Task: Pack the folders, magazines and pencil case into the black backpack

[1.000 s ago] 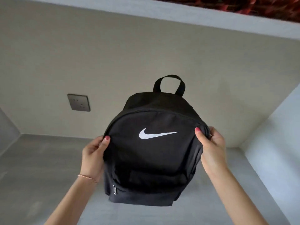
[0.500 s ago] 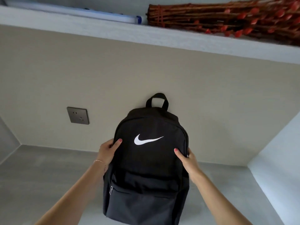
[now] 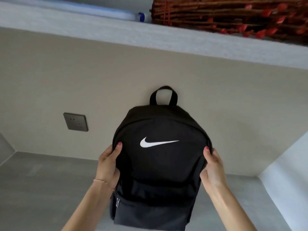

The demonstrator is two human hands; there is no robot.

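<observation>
Twig bundle [image 3: 233, 17] cut off right.

Backpack [image 3: 160, 164] upright at centre on the counter [image 3: 41, 189], in front of the wall [image 3: 233, 105]. Left hand [image 3: 108, 165] on its left side, right hand [image 3: 212, 165] on its right. Wall socket [image 3: 75, 121] behind, to the left. Above, on the shelf [image 3: 100, 30]: tube [image 3: 93, 11] at left, bundle of twigs [image 3: 225, 15] at right.
</observation>
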